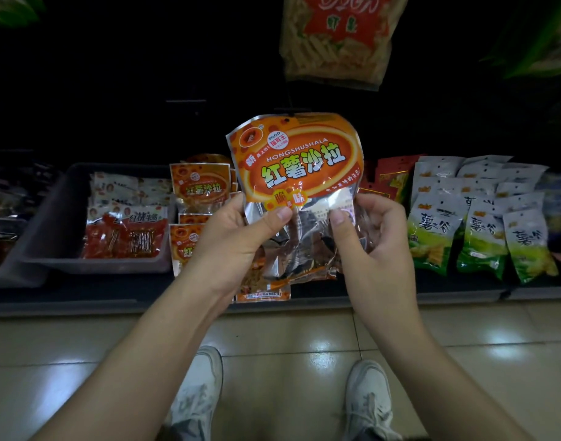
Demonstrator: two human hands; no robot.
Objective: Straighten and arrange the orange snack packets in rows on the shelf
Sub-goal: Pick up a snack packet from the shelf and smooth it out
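We hold one orange packet [296, 160] upright above the near edge of the shelf [82, 302]. Our left hand [238, 237] and right hand [374, 237] each pinch its clear lower half, thumbs pressed on the front and fingers curled behind. To the left, a grey tray [50, 218] holds red and white packets [126, 214]. More orange packets [199, 186] stand just right of it, and green and white bags [476, 218] lie at the far right.

Both hands, left [238, 230] & right [374, 230], pinch orange packet [295, 160] upright above shelf [400, 291]; contents prob. chips.
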